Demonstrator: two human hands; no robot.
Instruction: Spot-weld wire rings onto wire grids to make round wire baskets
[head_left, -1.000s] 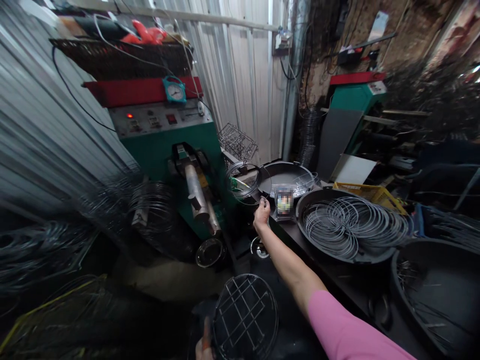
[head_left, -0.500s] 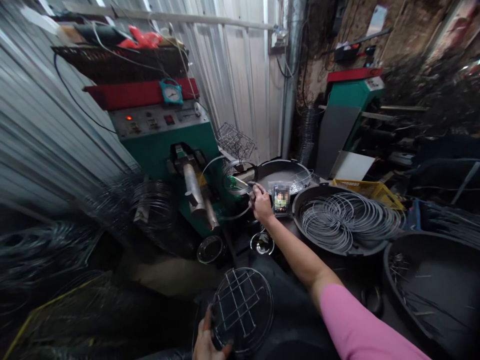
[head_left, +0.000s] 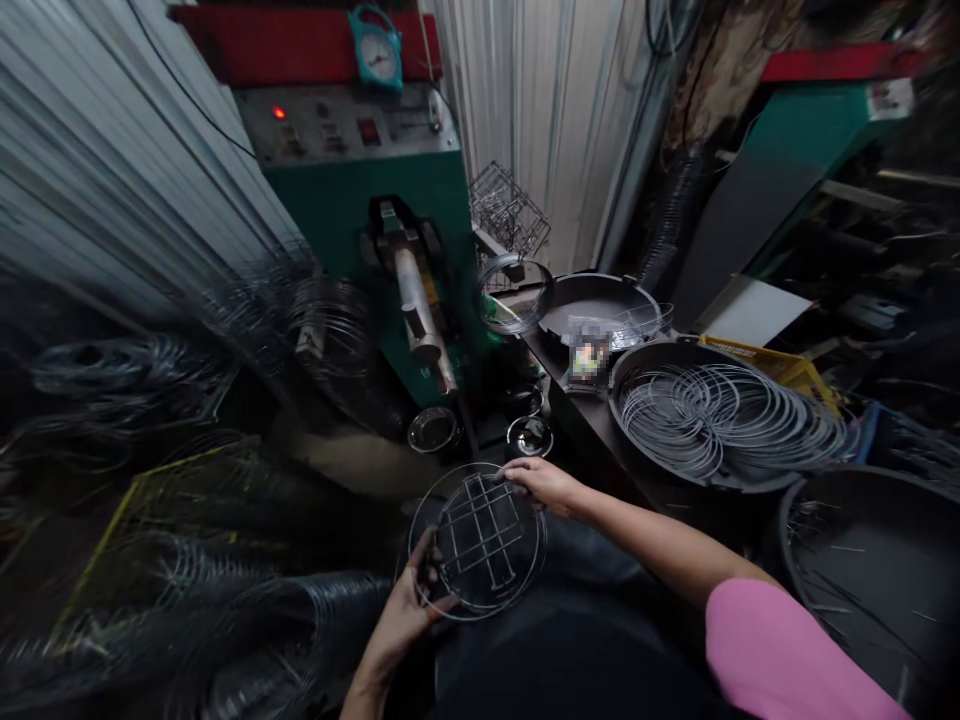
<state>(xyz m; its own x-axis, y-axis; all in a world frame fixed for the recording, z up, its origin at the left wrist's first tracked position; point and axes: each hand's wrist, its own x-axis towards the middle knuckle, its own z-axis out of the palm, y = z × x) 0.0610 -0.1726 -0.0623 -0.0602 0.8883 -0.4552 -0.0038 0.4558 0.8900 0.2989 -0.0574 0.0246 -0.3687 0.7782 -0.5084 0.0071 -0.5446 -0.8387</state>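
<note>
A round wire grid point(head_left: 481, 546), with crossed bars inside a circular frame, is held low over my lap by my left hand point(head_left: 407, 602). Thumb and fingers of that hand close on its left edge. My right hand point(head_left: 546, 485) pinches a large thin wire ring point(head_left: 441, 475) at the grid's upper right. The ring overlaps the grid and sticks out past its left and upper edges. Whether ring and grid touch all round, I cannot tell. Beyond my hands is the green machine point(head_left: 322, 215), with a metal arm point(head_left: 416, 305) jutting toward me.
A wide black pan point(head_left: 619, 420) at right holds many loose wire rings point(head_left: 720, 420). Another pan point(head_left: 787, 540) has short wire pieces. A coil of rings point(head_left: 551, 290) hangs beside the machine. Wire bundles point(head_left: 255, 620) and a yellow-edged crate point(head_left: 105, 560) lie at left.
My right hand has come back from the hanging coil to the grid, bringing a wire ring over it. My left hand still holds the grid. The view has tilted down.
</note>
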